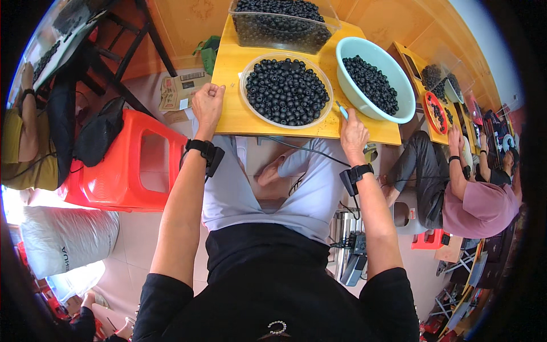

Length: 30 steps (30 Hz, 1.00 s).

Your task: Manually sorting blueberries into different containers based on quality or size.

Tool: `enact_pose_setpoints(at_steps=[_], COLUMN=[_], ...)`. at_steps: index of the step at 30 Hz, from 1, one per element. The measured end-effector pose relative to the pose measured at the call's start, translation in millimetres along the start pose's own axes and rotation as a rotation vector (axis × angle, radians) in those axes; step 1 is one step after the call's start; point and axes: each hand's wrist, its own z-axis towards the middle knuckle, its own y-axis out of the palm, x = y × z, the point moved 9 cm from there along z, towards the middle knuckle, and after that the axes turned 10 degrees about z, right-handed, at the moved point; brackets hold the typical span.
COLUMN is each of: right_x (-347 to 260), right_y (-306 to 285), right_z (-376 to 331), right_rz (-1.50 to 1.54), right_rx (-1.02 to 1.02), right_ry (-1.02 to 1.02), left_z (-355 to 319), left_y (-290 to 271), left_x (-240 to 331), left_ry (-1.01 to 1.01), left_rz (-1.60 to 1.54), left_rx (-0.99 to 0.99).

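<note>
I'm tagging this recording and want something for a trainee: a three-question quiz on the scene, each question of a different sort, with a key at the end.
1. Multiple choice: which hand holds the slim light-blue tool?
a) left
b) right
c) both

2. True or false: the pale blue bowl stands to the left of the round tray.

3. Fill in the blank: seen from the person's seat, the clear rectangular bin stands on the ____ side of the round tray (near or far).

Key:
1. b, the right hand.
2. False; the bowl stands to the right of the tray.
3. far
</note>
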Motion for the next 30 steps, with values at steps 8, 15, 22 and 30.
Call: enact_pose_setpoints(at_steps=[8, 15, 22, 30], right_x=[1, -5, 5, 0], right_y=[-1, -4, -5, -6], right_z=[-1, -2, 0, 0], right_rz=[0.031, 0.024, 0.058, 0.135], right_rx=[0.037, 0.018, 0.046, -0.031], right_ry=[-0.040, -0.038, -0.060, -0.001], left_z=[-1, 3, -43, -238], left_y=[2, 5, -20, 51], left_x=[-1, -13, 31, 71], left_ry=[-0.018, -0.009, 0.028, 0.483], left_rz=[-0.020, -0.038, -0.489, 0.002], left_rx=[-0.012, -0.024, -0.282, -1.376])
